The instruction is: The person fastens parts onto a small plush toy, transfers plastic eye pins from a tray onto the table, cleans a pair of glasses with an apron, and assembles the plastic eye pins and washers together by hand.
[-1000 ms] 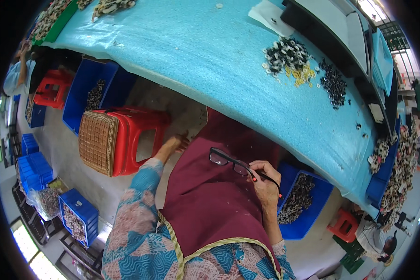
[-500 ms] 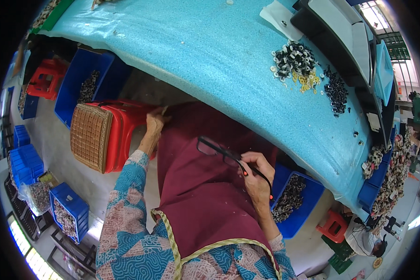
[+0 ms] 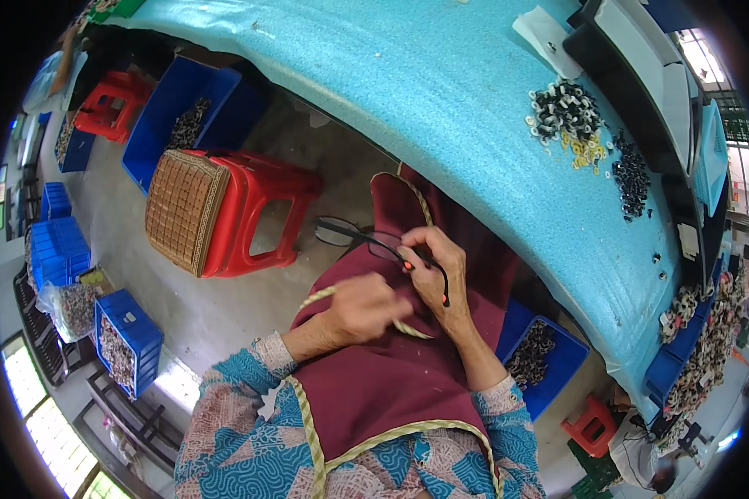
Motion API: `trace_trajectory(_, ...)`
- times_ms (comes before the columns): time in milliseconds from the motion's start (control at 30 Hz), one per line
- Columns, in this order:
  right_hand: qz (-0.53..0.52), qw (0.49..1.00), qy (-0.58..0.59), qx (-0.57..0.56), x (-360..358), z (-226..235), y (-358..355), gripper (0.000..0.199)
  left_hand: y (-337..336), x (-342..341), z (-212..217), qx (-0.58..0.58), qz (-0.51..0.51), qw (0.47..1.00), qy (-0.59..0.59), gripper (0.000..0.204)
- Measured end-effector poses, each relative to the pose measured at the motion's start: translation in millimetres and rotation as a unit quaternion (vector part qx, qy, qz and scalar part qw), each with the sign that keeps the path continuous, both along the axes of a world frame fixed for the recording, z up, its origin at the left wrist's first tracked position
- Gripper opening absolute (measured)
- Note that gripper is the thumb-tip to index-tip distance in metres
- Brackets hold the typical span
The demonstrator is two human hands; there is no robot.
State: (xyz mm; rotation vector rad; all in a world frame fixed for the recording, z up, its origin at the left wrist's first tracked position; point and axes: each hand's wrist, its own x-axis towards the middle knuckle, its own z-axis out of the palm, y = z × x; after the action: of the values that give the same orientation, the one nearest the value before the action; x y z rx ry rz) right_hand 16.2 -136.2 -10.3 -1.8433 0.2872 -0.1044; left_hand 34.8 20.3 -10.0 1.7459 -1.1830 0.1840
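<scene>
Near the table's (image 3: 374, 108) edge, the right hand (image 3: 435, 268) pinches black-framed glasses (image 3: 364, 234). The blurred left hand (image 3: 360, 310) half-curls over the apron (image 3: 399, 391); its grip is unclear.

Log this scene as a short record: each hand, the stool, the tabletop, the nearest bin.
Right hand: holding black-framed eyeglasses by one side
Left hand: over the maroon apron, blurred; grip unclear
Stool: red plastic, to the person's left, with a brown seat mat
Tabletop: blue covering; heaps of small black-and-white parts, yellow parts, black parts
Nearest bin: blue, right of the apron, holding small pieces
</scene>
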Motion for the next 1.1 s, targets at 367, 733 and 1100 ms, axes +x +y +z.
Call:
trace_trajectory(367,-0.082,0.993,0.061,-0.054,-45.4,-12.0,11.6,0.015,3.7,-3.4,-36.1,0.003,0.383,0.808,0.448,0.053)
trace_trajectory(733,-0.048,0.99,0.03,-0.133,-59.4,-18.2,9.3,0.018,4.3,7.3,-51.9,0.149,0.373,0.827,0.393,0.029)
trace_trajectory(1100,-0.072,0.98,0.003,-0.187,-60.7,-16.9,2.6,0.017,0.5,-6.5,-40.2,0.071,0.338,0.854,0.39,0.023)
